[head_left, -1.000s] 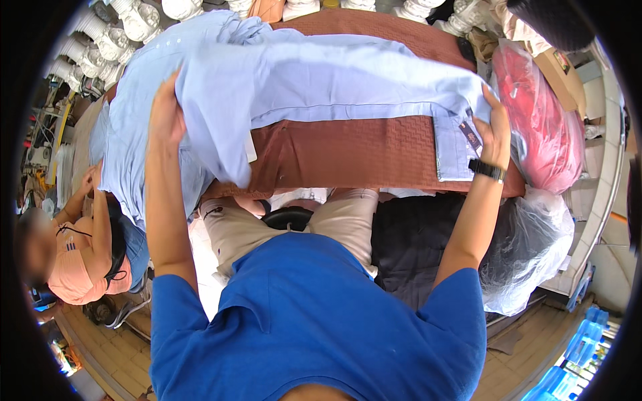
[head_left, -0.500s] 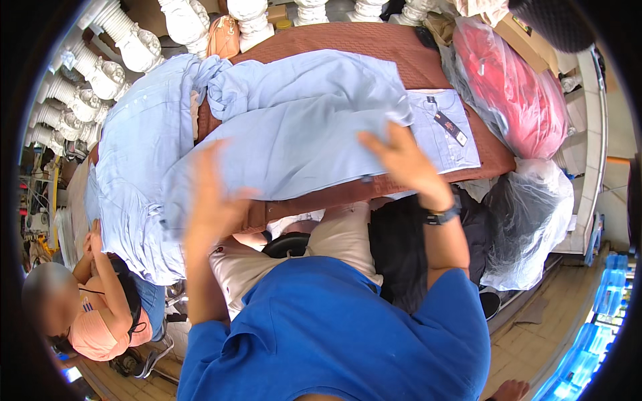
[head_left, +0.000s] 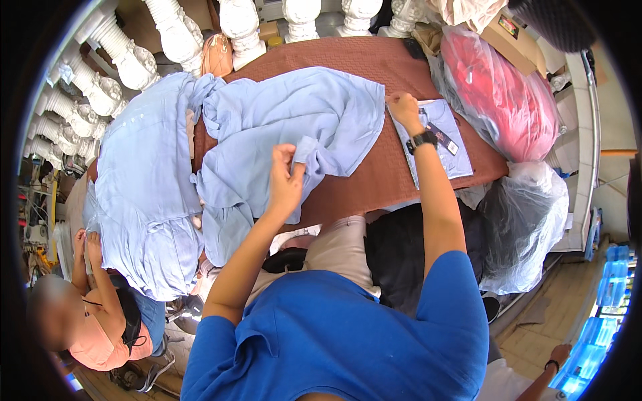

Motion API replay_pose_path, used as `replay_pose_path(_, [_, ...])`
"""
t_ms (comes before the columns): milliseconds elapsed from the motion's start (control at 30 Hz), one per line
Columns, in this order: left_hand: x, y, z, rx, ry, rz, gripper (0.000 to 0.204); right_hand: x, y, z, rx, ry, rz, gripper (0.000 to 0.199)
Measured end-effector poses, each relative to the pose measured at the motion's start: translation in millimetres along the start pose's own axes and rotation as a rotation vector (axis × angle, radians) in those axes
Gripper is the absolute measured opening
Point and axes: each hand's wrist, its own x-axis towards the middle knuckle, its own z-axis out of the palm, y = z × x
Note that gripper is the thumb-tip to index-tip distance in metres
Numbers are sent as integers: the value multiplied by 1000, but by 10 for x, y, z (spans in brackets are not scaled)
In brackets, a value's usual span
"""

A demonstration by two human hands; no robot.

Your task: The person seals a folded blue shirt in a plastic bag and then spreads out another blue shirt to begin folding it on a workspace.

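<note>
A light blue shirt (head_left: pixel 267 110) lies loosely spread on the brown-covered table (head_left: pixel 321 53). My left hand (head_left: pixel 286 184) is closed on a small turned-up part of it, with thumb and fingers pinching the cloth. At the shirt's right edge, my right hand (head_left: pixel 404 110) is closed in a pinch on the cloth. Below my right wrist lies a neatly folded light blue shirt (head_left: pixel 447 157) with a dark hang tag (head_left: pixel 443 138) on it. A large heap of light blue shirts (head_left: pixel 144 174) covers the left part of the table.
White carved balusters (head_left: pixel 237 30) line the far side, with a tan bag (head_left: pixel 217 55) among them. Clear bags hold red cloth (head_left: pixel 498 93) and dark cloth (head_left: pixel 525 224) on the right. Another person (head_left: pixel 107 327) sits at lower left; someone's arm (head_left: pixel 548 371) shows at lower right.
Both hands were open and apart over the flatter shirt. Now both pinch it, the right at its far right edge, the left farther right and raised; the lower part has been drawn up and bunched.
</note>
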Motion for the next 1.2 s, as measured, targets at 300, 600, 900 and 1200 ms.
replay_pose_path(300, [153,202,-789,137,-168,-385,11,488,-143,830,-153,-43,305,43])
replay_pose_path(600, [122,780,-993,664,86,221,33,997,-362,303,1271,-425,602,17])
replay_pose_path(900, [166,2275,-1848,732,45,197,19,1352,-1500,-1740,1516,-576,14,15])
replay_pose_path(1200, [333,3700,-2446,337,532,310,57,1284,-2357,-2909,1364,-280,-272,19])
